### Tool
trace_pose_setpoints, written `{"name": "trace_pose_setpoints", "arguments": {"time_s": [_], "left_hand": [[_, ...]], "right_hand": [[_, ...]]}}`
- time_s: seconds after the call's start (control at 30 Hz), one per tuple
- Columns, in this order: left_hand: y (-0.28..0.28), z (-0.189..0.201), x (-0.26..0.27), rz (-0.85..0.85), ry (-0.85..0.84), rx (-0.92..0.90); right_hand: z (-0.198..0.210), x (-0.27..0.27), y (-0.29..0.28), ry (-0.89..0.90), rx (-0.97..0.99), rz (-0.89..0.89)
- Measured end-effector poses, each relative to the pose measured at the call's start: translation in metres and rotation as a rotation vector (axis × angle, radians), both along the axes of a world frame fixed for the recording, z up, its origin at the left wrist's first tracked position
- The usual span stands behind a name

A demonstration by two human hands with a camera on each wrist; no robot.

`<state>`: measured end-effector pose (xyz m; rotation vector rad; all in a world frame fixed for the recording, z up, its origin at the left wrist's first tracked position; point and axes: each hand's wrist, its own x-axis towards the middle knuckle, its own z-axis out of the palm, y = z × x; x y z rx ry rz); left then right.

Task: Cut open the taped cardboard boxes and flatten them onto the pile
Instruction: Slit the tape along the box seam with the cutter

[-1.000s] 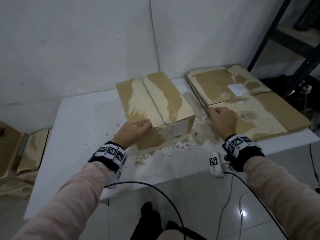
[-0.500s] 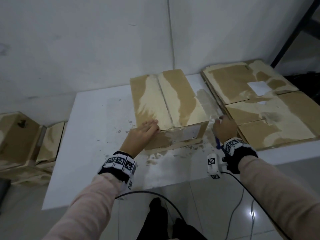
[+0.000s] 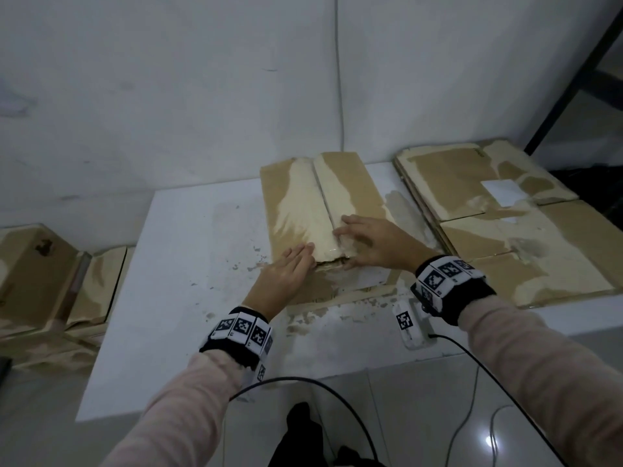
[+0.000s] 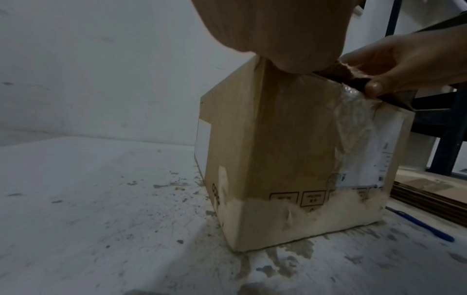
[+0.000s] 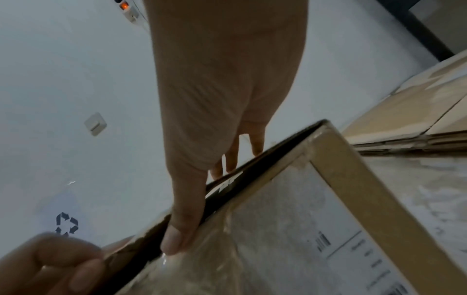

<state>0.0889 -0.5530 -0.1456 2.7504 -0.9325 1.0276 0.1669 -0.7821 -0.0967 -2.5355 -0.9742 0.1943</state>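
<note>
A taped brown cardboard box (image 3: 303, 197) stands on the white table (image 3: 168, 264), with clear tape along its top seam and down its front (image 4: 353, 123). My left hand (image 3: 290, 267) lies flat on the left top flap, fingertips at the seam. My right hand (image 3: 371, 244) pinches the front edge of the right top flap (image 5: 252, 179), thumb (image 5: 182, 229) under it and fingers on top; a dark gap shows beneath it. A blue knife (image 4: 424, 225) lies on the table to the right of the box. The pile of flattened cardboard (image 3: 505, 230) lies further right.
More taped boxes (image 3: 33, 274) stand on the floor left of the table. A black shelf frame (image 3: 573, 79) rises behind the pile. Cardboard crumbs dot the table in front of the box. Cables hang from both wrists over the tiled floor.
My right hand left the table beside the pile, where it held something blue, and now grips the right top flap. My left hand slid up from the box's front corner onto the top.
</note>
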Motion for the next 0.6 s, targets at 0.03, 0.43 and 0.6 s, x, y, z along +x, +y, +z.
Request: {"name": "trace_pose_setpoints", "arguments": {"time_s": [0.03,0.43,0.6], "left_hand": [[-0.002,0.001,0.0,0.012,0.005,-0.016],[0.004,-0.002,0.002,-0.034,0.098,0.049],[0.002,0.001,-0.002,0.005,0.148,0.086]], "right_hand": [[0.002,0.001,-0.002,-0.019,0.008,0.012],[0.032,-0.016,-0.002,-0.352,0.243,0.031],[0.03,-0.019,-0.021,-0.412,0.569,-0.441]]}}
